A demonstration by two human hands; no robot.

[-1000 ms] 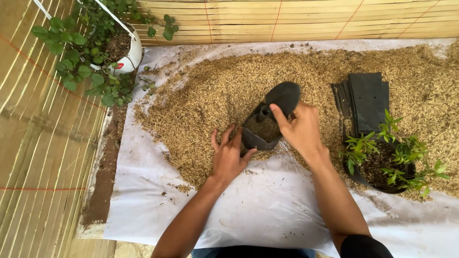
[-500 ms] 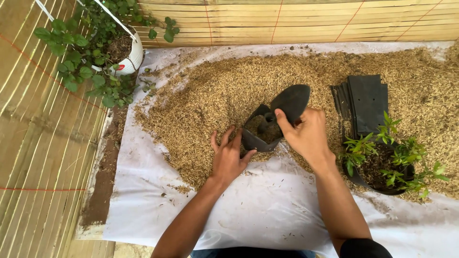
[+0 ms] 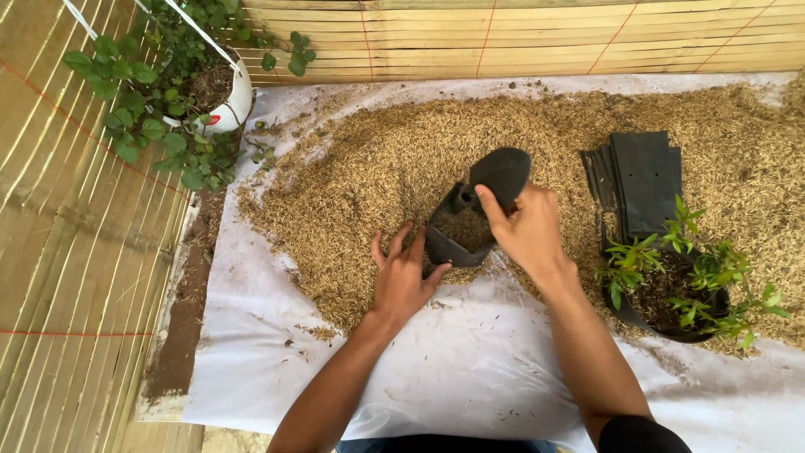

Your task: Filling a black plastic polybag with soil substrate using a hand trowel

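A small black plastic grow bag (image 3: 480, 210) lies tipped on its side on a wide heap of tan rice husks (image 3: 377, 168). Husks show inside its open mouth. My right hand (image 3: 524, 231) grips the bag's upper rim with thumb and fingers. My left hand (image 3: 404, 273) lies flat with fingers spread on the husks just left of the bag's lower edge, touching it. A white plastic sheet (image 3: 453, 369) is spread under the husks.
A stack of flat black grow bags (image 3: 641, 180) lies on the husks at the right. A filled black bag with a small green plant (image 3: 688, 281) stands in front of it. A white pot with a leafy plant (image 3: 168, 92) sits at the back left. Bamboo matting (image 3: 75, 277) surrounds the sheet.
My right hand has tilted the bag a little more and lifted its rim. My left hand has stayed on the husks beside the bag.
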